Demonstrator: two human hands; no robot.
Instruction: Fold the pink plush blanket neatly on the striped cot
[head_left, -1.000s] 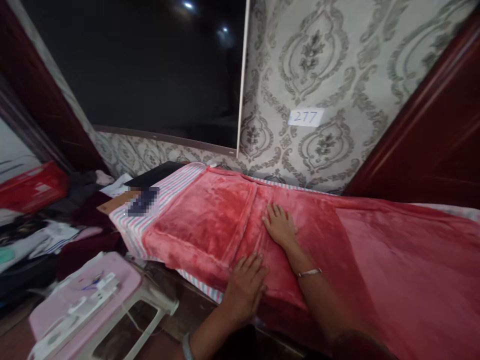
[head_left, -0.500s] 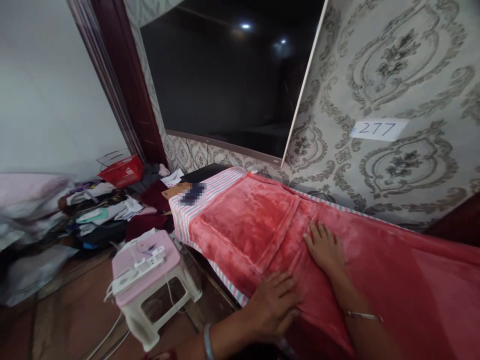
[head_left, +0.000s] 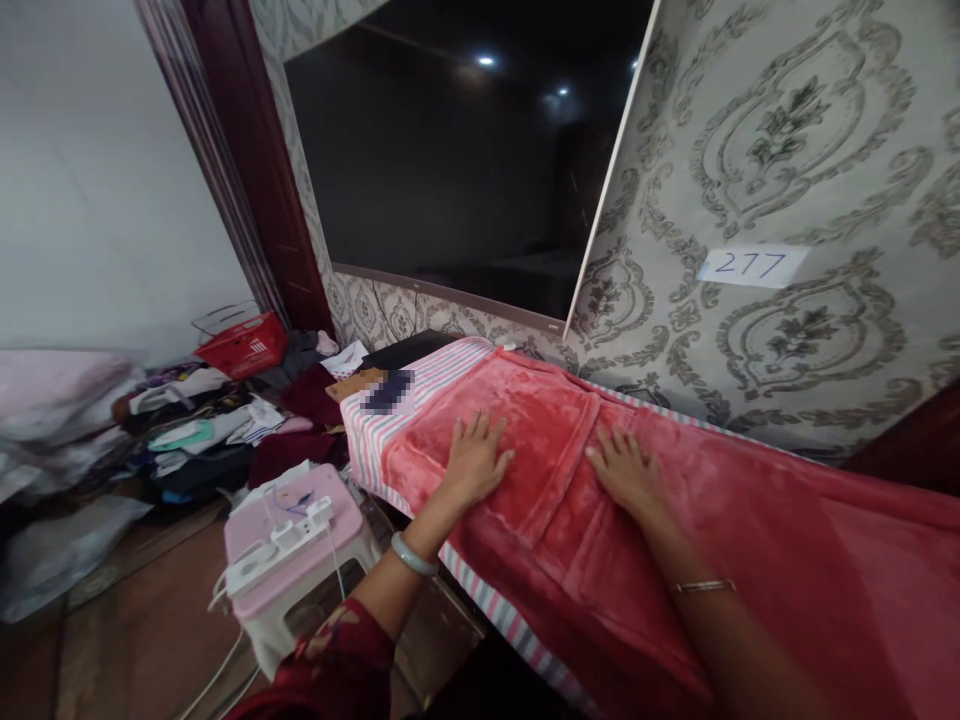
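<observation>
Clothes heap (head_left: 217, 430): left of the frame.
Pink-topped stool (head_left: 343, 525): lower left, bearing a white power strip (head_left: 255, 570).
Red plush cloth (head_left: 750, 510): centre to lower right, over a striped cloth (head_left: 442, 370).
My left hand (head_left: 474, 462): spread, gripping nothing, palm down on the plush near the frame's centre.
My right hand (head_left: 624, 465): fingers apart, resting loose on it too, right of centre.

Room light: you work in dim, soft illumination.
Screen (head_left: 457, 190): you see small bright glare spots.
Red cloth (head_left: 757, 510): its side facing you lies shadowed.
Patch (head_left: 388, 392): pixelated.
Wallpaper (head_left: 802, 215): you see stretching toward the right edge.
</observation>
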